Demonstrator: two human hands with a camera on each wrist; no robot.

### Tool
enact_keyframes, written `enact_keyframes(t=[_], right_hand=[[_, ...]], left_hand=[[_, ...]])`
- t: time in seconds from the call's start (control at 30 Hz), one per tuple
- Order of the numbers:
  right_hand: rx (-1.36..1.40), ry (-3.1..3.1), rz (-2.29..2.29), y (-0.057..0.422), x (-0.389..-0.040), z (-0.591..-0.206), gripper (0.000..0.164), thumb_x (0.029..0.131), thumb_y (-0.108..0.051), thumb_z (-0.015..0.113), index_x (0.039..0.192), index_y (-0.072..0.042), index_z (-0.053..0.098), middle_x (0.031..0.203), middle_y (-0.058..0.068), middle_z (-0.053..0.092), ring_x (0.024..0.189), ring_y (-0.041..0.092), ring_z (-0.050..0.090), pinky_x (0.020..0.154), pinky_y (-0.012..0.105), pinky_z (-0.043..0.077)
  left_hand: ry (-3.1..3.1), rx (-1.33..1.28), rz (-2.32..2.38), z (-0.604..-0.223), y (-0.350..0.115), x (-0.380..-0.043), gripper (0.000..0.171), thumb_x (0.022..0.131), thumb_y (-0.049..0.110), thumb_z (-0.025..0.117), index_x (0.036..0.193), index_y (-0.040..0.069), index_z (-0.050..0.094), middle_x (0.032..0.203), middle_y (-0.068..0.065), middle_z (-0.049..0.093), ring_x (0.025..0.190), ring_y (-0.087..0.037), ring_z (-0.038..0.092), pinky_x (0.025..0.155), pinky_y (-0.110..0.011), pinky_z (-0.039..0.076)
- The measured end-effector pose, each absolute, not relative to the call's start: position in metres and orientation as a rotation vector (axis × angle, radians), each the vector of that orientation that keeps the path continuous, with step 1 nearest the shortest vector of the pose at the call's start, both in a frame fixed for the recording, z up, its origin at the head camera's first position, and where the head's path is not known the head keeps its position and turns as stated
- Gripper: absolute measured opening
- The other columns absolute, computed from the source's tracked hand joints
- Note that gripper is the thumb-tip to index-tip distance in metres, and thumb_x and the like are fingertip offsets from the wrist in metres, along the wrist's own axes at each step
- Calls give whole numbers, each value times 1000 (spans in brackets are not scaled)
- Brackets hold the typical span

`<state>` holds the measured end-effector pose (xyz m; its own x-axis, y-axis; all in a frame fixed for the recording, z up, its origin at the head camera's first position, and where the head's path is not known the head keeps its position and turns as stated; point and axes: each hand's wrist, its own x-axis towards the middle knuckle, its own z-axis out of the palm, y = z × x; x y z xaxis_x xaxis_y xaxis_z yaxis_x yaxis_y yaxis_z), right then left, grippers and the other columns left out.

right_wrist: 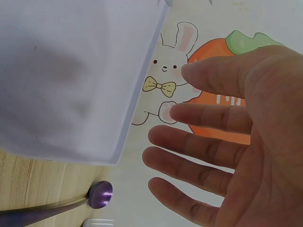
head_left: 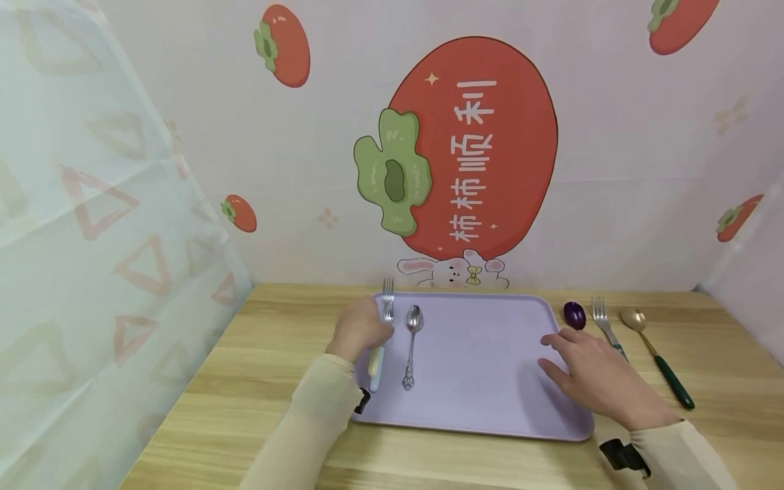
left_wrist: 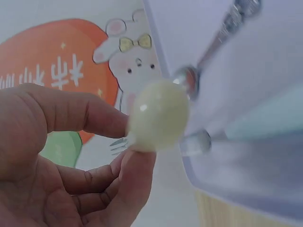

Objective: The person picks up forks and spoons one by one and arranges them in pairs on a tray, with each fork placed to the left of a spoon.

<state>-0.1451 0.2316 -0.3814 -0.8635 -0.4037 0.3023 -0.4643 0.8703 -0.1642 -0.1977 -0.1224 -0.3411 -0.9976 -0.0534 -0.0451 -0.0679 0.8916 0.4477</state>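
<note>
My left hand [head_left: 361,330] pinches a fork with a pale yellow handle [left_wrist: 159,115] over the tray's left side, the handle's rounded end facing the wrist camera. Close under it lies a fork with a light blue handle [left_wrist: 270,118]; two sets of tines [head_left: 388,309] overlap beyond the fingers in the head view. To their right a silver spoon [head_left: 414,320] rests on the lilac tray [head_left: 484,367], bowl away from me. My right hand [head_left: 591,371] hovers by the tray's right edge, fingers spread and holding nothing, as the right wrist view [right_wrist: 213,137] also shows.
Right of the tray, on the wooden table [head_left: 723,361], lie a purple spoon [head_left: 574,315], a fork [head_left: 600,312] and a gold spoon with a green handle [head_left: 674,381]. A printed cloth [head_left: 343,252] stands behind the table, and another sheet hangs at left.
</note>
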Motion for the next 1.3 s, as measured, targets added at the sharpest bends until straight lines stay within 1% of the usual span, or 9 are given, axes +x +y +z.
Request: enact_keyframes(t=[0.27,0.47,0.63,0.73,0.8,0.97,1.03,1.2,1.3], right_hand=[[679,-2770,343,232,-143,-384,29,87,-22,79,108,-4,72,106,13,70,87,32,68,78,55,53],[675,-2771,347,233,-143,-384,29,87,-22,79,108,-4,72,104,12,69,85,31,67,77,53,53],[668,-2789,341,232,-143,-383,29,87,-23,79,108,-4,72,103,12,69,84,31,67,76,52,54],[669,-2800,336,233,-144,-382,29,87,-23,79,108,-4,72,103,12,70,84,31,67,75,53,54],[665,-2804,333,234,-145,-382,30,87,-23,80,108,-4,72,103,13,70,84,31,67,75,53,54],[655,-2814,333,236,-144,-382,29,87,-23,80,108,-4,72,103,13,70,85,31,67,75,54,54],[658,-2819,335,237,-143,-383,29,87,-24,79,108,-4,72,104,13,70,86,32,67,76,55,53],[662,-2809,328,239,-141,-385,29,87,-24,80,108,-5,72,103,12,70,87,32,67,78,56,53],[664,-2791,326,240,-141,-385,29,86,-23,80,107,-5,72,102,11,70,86,31,67,77,54,53]], left_hand=[[3071,24,676,-342,-90,-195,28,80,21,80,71,9,56,73,-7,55,72,-24,53,61,-35,46],[2952,-13,827,-348,-66,-197,20,79,7,75,74,6,55,65,-4,49,59,-21,50,49,-30,42],[2952,14,817,-355,-54,-200,19,76,4,73,70,8,55,65,-6,52,60,-21,52,49,-30,44],[2948,5,801,-359,-47,-202,15,75,4,74,75,5,58,70,-8,56,61,-23,54,49,-31,45],[2937,7,821,-361,-42,-203,13,76,4,74,85,1,65,76,-11,59,65,-25,56,52,-32,47],[2912,29,821,-369,-33,-205,41,77,3,76,117,1,72,93,-14,63,84,-30,56,63,-34,52],[2909,23,800,-372,-30,-205,42,77,3,77,118,1,72,91,-13,62,84,-30,56,63,-34,52],[2872,-2,850,-377,-25,-204,38,76,0,76,113,-4,70,82,-14,61,63,-24,58,51,-31,51],[2854,1,871,-377,-22,-204,33,77,-1,75,109,-6,68,81,-14,60,59,-23,58,49,-31,51]])
